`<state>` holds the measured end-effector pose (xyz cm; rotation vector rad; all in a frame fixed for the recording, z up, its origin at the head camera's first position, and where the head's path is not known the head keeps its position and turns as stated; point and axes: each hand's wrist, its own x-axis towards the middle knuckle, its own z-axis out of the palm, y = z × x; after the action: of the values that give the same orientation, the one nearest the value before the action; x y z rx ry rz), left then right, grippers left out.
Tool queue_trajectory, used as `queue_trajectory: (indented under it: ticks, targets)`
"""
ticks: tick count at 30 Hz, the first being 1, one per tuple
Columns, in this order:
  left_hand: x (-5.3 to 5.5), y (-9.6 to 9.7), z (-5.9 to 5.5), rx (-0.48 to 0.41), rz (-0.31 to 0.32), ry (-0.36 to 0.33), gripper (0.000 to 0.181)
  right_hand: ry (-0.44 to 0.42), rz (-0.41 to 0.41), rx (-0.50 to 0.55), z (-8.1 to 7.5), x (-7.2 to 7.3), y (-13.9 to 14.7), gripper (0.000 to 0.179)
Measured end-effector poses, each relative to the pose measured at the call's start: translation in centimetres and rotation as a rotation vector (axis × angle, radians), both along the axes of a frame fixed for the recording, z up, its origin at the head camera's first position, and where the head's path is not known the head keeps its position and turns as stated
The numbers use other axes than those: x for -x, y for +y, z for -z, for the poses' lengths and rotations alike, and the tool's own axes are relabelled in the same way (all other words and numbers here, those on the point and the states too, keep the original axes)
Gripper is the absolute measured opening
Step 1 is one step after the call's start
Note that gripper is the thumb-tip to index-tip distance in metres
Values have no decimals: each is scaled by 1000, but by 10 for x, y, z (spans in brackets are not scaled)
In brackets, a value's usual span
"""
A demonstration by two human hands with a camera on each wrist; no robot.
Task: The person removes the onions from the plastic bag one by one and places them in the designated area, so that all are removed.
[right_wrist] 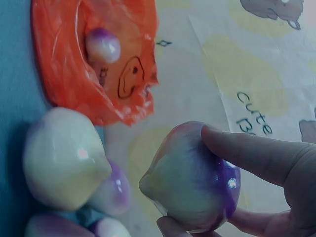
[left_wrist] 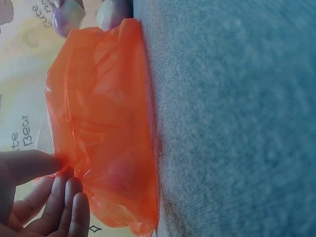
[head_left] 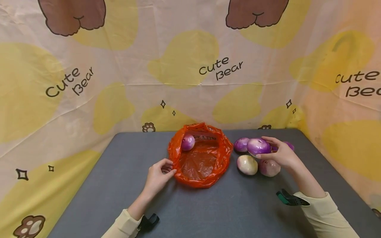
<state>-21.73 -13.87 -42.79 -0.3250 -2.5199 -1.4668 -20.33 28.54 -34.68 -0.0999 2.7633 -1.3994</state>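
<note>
An orange-red plastic bag (head_left: 202,182) stands with its mouth open on the grey table, and one purple onion (head_left: 188,142) lies inside against its left wall. My left hand (head_left: 159,173) pinches the bag's left rim between thumb and fingers; the left wrist view shows the film bunched at the fingertips. To the right of the bag, my right hand (head_left: 281,153) grips a purple-and-white onion (right_wrist: 187,180), thumb on one side and fingers on the other. It hangs above several more onions, among them a pale one (head_left: 247,165) and a pinkish one (head_left: 269,168).
A purple onion (head_left: 240,144) sits close to the bag's right side, and another (head_left: 289,145) is partly hidden behind my right hand. The grey table (head_left: 214,211) ends at a patterned cloth backdrop (head_left: 184,59) behind the bag.
</note>
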Motion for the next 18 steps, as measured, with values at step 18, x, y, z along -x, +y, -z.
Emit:
queue_trajectory:
  ticks: [18]
  targets:
    - [0,2,-1,5,0,16,18,-4,113,-106,6,-11,56,87]
